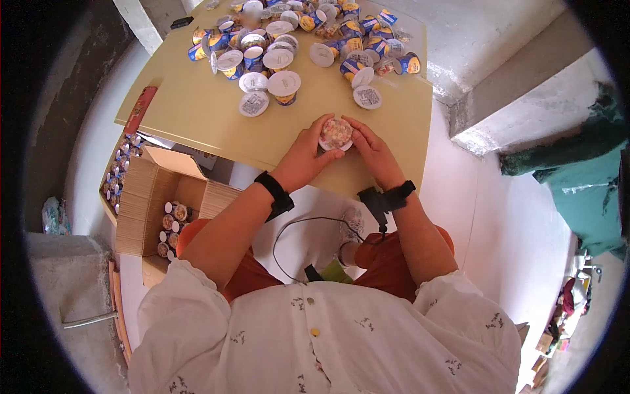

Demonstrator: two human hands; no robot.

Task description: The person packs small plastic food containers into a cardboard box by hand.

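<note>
Close to the near edge of the table, my left hand (308,155) and my right hand (375,152) curl round a small clear cup (336,132) from either side. Pinkish and yellow bits show through its round end, and a white rim peeks out below. My left thumb lies along the near side of the cup, while the right fingers press on its right side. Beyond the hands stand a blue-and-yellow cup with a white lid (284,83) and a printed round lid (254,103).
A heap of blue-and-yellow cups (351,29) covers the far part of the yellow table (197,115). Left of my legs, an open cardboard box (139,203) contains several filled cups, with more in another box (123,164). A black cable (282,230) loops below the table edge.
</note>
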